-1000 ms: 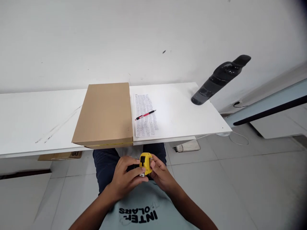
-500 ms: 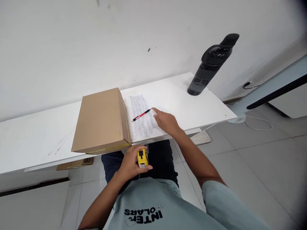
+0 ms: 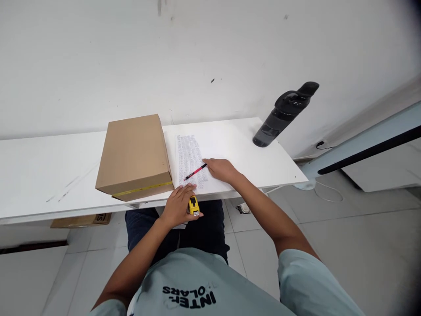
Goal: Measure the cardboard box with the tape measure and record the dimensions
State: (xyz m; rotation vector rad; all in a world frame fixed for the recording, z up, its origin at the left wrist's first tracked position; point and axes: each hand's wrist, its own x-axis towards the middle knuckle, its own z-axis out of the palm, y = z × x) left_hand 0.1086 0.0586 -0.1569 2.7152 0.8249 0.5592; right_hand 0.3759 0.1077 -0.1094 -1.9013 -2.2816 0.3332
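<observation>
My left hand (image 3: 177, 206) is at the front edge of the table. It holds a yellow tape measure (image 3: 194, 205) between thumb and palm, while its fingers stretch over the lower edge of a handwritten sheet of paper (image 3: 188, 153). My right hand (image 3: 222, 170) rests at the sheet's right side, its fingers closed around one end of a red and black pen (image 3: 195, 171). The pen lies slanted across the writing. Left of the paper stands a closed cardboard box (image 3: 134, 151), with a yellow strip (image 3: 143, 189) along its front side.
A dark bottle (image 3: 279, 117) stands near the right end of the white table (image 3: 237, 136), close to the wall. Below the table on the left lies another cardboard box (image 3: 80, 220). A grey-blue post (image 3: 362, 147) and a cable (image 3: 330, 193) are at the right.
My left hand with the tape measure has come up to the table edge and onto the paper. My right fingers have closed on the pen's end. The view has shifted.
</observation>
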